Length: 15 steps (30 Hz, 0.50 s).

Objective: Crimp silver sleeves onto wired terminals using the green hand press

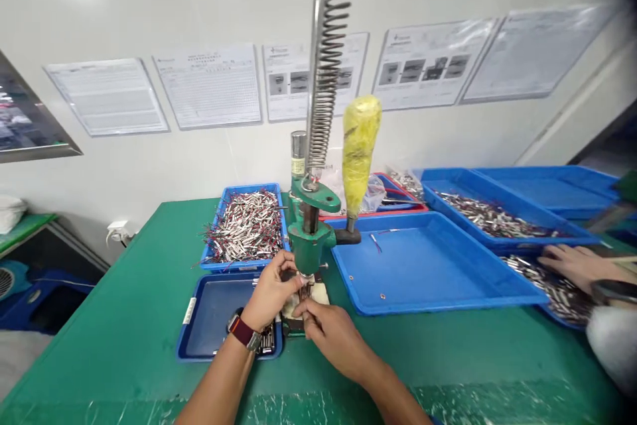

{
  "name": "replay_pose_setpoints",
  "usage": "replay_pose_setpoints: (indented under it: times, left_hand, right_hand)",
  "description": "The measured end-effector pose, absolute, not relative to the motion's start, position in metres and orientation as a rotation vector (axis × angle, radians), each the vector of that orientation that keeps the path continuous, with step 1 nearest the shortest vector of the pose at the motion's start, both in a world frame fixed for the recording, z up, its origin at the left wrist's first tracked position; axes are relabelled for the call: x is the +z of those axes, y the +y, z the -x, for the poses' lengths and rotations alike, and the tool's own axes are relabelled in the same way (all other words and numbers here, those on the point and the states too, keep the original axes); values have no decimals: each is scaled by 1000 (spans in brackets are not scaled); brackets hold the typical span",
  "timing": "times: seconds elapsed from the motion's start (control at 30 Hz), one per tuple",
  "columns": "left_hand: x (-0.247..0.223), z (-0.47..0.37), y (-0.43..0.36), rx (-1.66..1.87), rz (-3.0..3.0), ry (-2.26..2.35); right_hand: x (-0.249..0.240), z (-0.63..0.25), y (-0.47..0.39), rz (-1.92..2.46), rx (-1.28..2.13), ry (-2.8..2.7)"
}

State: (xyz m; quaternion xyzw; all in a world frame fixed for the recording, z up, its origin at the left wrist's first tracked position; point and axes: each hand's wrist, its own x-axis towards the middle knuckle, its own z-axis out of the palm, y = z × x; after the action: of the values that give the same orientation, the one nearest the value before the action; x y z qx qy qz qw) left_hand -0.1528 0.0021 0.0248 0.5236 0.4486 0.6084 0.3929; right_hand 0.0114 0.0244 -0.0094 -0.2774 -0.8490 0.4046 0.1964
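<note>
A green hand press (307, 249) with a tall spring and a yellow-wrapped handle (359, 150) stands on the green table. At its base my left hand (273, 292) reaches in from the left, thumb and fingers pinched by the ram. From the right, my right hand (331, 332) pinches at the front of the press base. What the fingertips hold is too small to make out. Below my left wrist lies a dark blue tray (212, 309) with some metal parts. Behind it a blue tray (217, 213) is heaped with small silver parts with thin dark and red wires.
A large blue tray (413, 266) to the right holds a few small pieces. Further right are more blue trays (542, 196) with metal parts, and another person's hand (577, 266) over one. Papers (206, 87) hang on the wall behind.
</note>
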Motion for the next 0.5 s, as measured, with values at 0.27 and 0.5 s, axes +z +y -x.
replay_pose_setpoints:
  times: [0.27, 0.5]
  left_hand:
    - [15, 154, -2, 1490, -1270, 1142]
    - [19, 159, -9, 1426, -1329, 1279]
  right_hand:
    - [178, -24, 115, 558, 690, -1261]
    - [254, -4, 115, 200, 1127, -1587]
